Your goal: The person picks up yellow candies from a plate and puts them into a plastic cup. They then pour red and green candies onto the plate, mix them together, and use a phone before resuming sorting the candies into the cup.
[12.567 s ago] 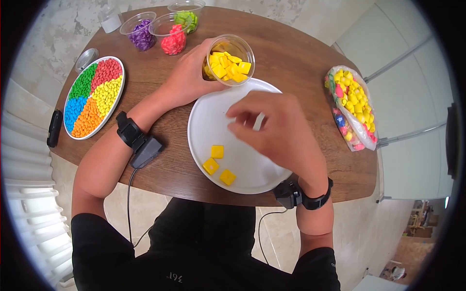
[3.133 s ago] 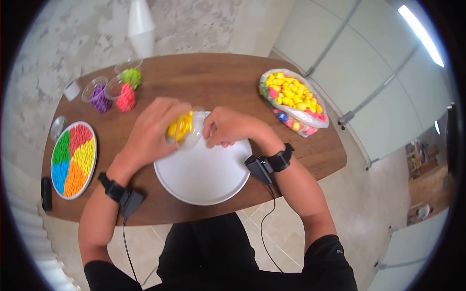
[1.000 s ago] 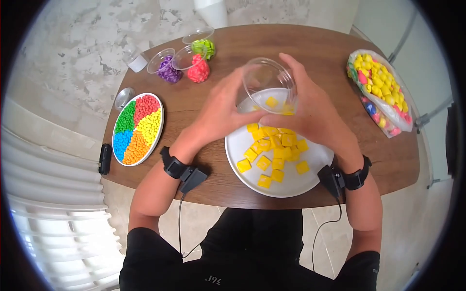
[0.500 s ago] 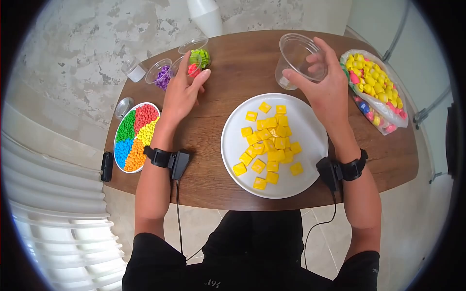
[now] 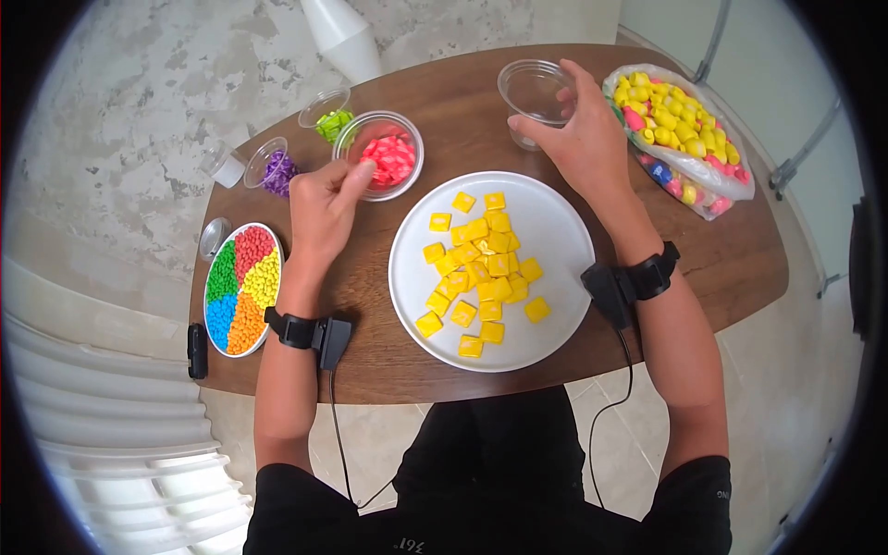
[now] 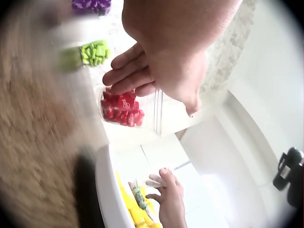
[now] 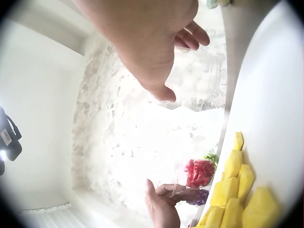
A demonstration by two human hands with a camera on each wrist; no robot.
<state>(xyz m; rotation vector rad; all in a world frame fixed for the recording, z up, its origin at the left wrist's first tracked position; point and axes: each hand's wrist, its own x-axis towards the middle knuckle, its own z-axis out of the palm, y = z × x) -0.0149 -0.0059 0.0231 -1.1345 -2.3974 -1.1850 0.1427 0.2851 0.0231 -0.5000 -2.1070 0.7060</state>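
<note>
My left hand (image 5: 324, 208) grips the side of a clear plastic cup (image 5: 418, 166) of pink-red wrapped candies (image 5: 388, 159), its thumb at the rim. In the left wrist view, the fingers (image 6: 128, 78) lie along that cup's wall. My right hand (image 5: 592, 148) is beside an empty clear cup (image 5: 532, 92) standing at the back of the table, thumb and fingers spread apart around its near side. Between the arms, a round white plate (image 5: 560, 231) bears a spread of square yellow candies (image 5: 476, 268), some overlapping.
Cups of purple candies (image 5: 277, 173) and green candies (image 5: 333, 123) stand at the back left, near a small clear container (image 5: 225, 166). An oval dish of coloured pellets (image 5: 245, 291) lies at left. A plastic bag of yellow and pink pieces (image 5: 680, 125) sits at right.
The yellow candies have been tipped from the cup onto the plate. My right hand has set the emptied cup down and loosened; my left has drawn the pink-red cup rightward from the others.
</note>
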